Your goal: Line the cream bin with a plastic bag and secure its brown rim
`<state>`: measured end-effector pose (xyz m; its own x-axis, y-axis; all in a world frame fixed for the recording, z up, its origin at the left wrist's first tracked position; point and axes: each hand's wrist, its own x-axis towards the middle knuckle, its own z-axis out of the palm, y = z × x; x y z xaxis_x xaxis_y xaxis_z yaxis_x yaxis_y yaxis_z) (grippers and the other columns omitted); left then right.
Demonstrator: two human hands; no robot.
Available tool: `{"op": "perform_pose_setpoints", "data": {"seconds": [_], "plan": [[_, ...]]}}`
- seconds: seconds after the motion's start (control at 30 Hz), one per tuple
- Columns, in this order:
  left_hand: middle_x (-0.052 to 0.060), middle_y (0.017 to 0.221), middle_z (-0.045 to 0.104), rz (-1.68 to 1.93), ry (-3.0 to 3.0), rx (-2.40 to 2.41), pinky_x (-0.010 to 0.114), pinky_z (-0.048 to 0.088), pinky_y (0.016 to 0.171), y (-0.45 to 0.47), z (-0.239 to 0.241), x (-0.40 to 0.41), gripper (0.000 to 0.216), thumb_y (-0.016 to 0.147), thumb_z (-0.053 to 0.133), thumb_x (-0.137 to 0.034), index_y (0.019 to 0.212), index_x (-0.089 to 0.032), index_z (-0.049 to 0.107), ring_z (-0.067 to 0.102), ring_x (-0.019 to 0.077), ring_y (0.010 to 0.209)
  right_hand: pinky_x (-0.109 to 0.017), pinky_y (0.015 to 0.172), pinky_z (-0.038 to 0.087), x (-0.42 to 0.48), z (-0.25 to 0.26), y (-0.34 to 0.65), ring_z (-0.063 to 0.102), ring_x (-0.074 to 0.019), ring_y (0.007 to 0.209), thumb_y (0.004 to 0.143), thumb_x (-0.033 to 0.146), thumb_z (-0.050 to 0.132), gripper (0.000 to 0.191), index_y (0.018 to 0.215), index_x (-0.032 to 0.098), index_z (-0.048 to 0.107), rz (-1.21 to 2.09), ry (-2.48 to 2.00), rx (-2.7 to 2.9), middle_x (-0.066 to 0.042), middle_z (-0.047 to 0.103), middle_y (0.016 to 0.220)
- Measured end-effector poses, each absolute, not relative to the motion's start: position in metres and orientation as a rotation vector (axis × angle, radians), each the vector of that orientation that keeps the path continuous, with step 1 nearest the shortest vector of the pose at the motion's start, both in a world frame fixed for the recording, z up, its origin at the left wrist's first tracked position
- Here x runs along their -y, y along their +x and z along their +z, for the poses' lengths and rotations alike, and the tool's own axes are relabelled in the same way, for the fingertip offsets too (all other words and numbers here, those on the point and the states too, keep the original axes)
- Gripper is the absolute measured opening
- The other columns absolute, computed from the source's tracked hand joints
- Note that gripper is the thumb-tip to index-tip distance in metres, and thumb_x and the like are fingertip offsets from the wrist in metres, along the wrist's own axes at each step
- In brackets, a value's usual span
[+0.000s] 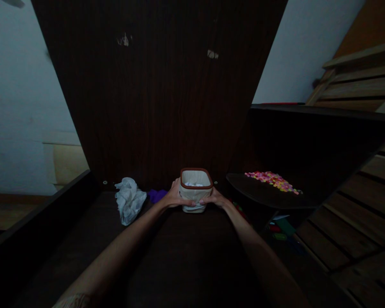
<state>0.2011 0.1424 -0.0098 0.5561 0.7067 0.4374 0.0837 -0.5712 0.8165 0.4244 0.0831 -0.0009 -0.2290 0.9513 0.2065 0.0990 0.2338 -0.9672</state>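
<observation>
A small cream basket (195, 174) with a brown rim stands upright between my two hands, near the back of the dark wooden surface. Something white lies inside it, too dim to make out. My left hand (176, 197) grips its left side, thumb across the front. On the opposite side my right hand (214, 197) holds it the same way, its thumb also on the front wall. Just left of my left hand lies a purple cloth-like item (157, 195), partly hidden by the hand. Farther left sits a crumpled whitish plastic bag (130, 201).
A dark upright panel (160, 94) rises behind the basket. To the right, a curved shelf (244, 184) bears a strand of pink and yellow pieces (274, 180), with small green and red items (279, 235) below. A low side board (45, 205) edges the left; wooden slats (356, 214) stand far right.
</observation>
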Motion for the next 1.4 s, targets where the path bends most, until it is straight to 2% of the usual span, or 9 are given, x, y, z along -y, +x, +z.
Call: {"op": "perform_pose_setpoints", "data": {"seconds": [0.23, 0.4, 0.53, 0.7, 0.8, 0.9, 1.07, 1.2, 1.4], "plan": [[0.013, 0.130, 0.049, 0.972, 2.129, -0.815, 0.061, 0.031, 0.118, 0.195, -0.016, -0.145, 0.109, 0.046, 0.094, -0.061, 0.138, -0.018, 0.055, 0.041, 0.0397, 0.131, -0.056, 0.111, 0.043, -0.097, -0.016, 0.435, 0.063, -0.0338, 0.123, 0.045, 0.040, 0.094, 0.097, 0.133, 0.018, 0.061, 1.127, -1.066, 1.555, -0.014, 0.070, 0.130], [0.021, 0.153, 0.038, 0.962, 2.138, -0.828, 0.067, 0.020, 0.121, 0.188, -0.022, -0.138, 0.145, 0.042, 0.094, -0.066, 0.160, -0.019, 0.023, 0.030, 0.0487, 0.145, -0.058, 0.118, 0.034, -0.088, -0.019, 0.443, 0.051, -0.0353, 0.138, 0.044, 0.043, 0.096, 0.110, 0.142, 0.018, 0.052, 1.060, -1.113, 1.537, -0.018, 0.056, 0.148], [0.028, 0.160, 0.031, 0.943, 2.123, -0.833, 0.068, 0.016, 0.121, 0.164, -0.017, -0.129, 0.158, 0.043, 0.093, -0.069, 0.163, -0.015, 0.005, 0.025, 0.0493, 0.150, -0.058, 0.123, 0.022, -0.071, -0.011, 0.456, 0.029, -0.0371, 0.153, 0.040, 0.052, 0.096, 0.133, 0.155, 0.023, 0.036, 0.934, -1.142, 1.461, -0.020, 0.028, 0.166], [0.021, 0.157, 0.040, 1.097, 2.199, -0.938, 0.059, 0.031, 0.120, 0.120, 0.016, -0.099, 0.106, 0.076, 0.077, -0.063, 0.157, -0.019, 0.027, 0.039, 0.0386, 0.147, -0.057, 0.125, 0.018, -0.043, 0.025, 0.466, 0.021, -0.0336, 0.156, 0.066, 0.070, 0.076, 0.109, 0.156, 0.028, 0.030, 0.715, -1.120, 1.340, -0.015, 0.022, 0.169], [0.015, 0.150, 0.050, 1.158, 2.400, -0.976, 0.054, 0.038, 0.118, 0.095, 0.041, -0.073, 0.065, 0.092, 0.065, -0.051, 0.145, -0.020, 0.045, 0.048, 0.0331, 0.140, -0.053, 0.126, 0.021, -0.016, 0.055, 0.453, 0.030, -0.0302, 0.153, 0.082, 0.065, 0.066, 0.079, 0.148, 0.028, 0.044, 0.512, -1.082, 1.332, -0.011, 0.039, 0.162], [0.013, 0.140, 0.059, 1.107, 2.568, -0.926, 0.051, 0.044, 0.114, 0.074, 0.053, -0.046, 0.048, 0.096, 0.060, -0.047, 0.136, -0.021, 0.053, 0.056, 0.0309, 0.131, -0.052, 0.124, 0.027, 0.017, 0.074, 0.421, 0.041, -0.0283, 0.147, 0.091, 0.054, 0.062, 0.057, 0.141, 0.027, 0.052, 0.329, -1.108, 1.490, -0.010, 0.050, 0.154], [0.016, 0.148, 0.055, 0.635, 2.835, -0.999, 0.053, 0.043, 0.116, 0.049, 0.024, -0.011, 0.049, 0.098, 0.055, -0.042, 0.140, -0.016, 0.055, 0.050, 0.0348, 0.139, -0.052, 0.120, 0.036, 0.059, 0.058, 0.357, 0.048, -0.0301, 0.141, 0.096, 0.048, 0.058, 0.051, 0.138, 0.020, 0.058, 0.305, -1.310, 2.079, -0.014, 0.056, 0.147], [0.014, 0.150, 0.056, 0.371, 2.869, -0.947, 0.050, 0.045, 0.116, 0.036, -0.021, 0.004, 0.056, 0.098, 0.057, -0.049, 0.146, -0.020, 0.052, 0.052, 0.0330, 0.140, -0.056, 0.126, 0.023, 0.066, 0.020, 0.321, 0.027, -0.0354, 0.154, 0.096, 0.062, 0.053, 0.075, 0.153, 0.014, 0.047, 0.632, -1.468, 2.514, -0.017, 0.034, 0.165], [0.010, 0.159, 0.045, 0.402, 2.827, -0.879, 0.051, 0.039, 0.121, 0.033, -0.050, 0.011, 0.057, 0.103, 0.049, -0.052, 0.153, -0.024, 0.045, 0.044, 0.0302, 0.147, -0.056, 0.128, 0.017, 0.054, -0.025, 0.302, 0.014, -0.0340, 0.158, 0.101, 0.060, 0.044, 0.074, 0.159, 0.015, 0.036, 0.569, -1.411, 2.566, -0.013, 0.021, 0.169]]}}
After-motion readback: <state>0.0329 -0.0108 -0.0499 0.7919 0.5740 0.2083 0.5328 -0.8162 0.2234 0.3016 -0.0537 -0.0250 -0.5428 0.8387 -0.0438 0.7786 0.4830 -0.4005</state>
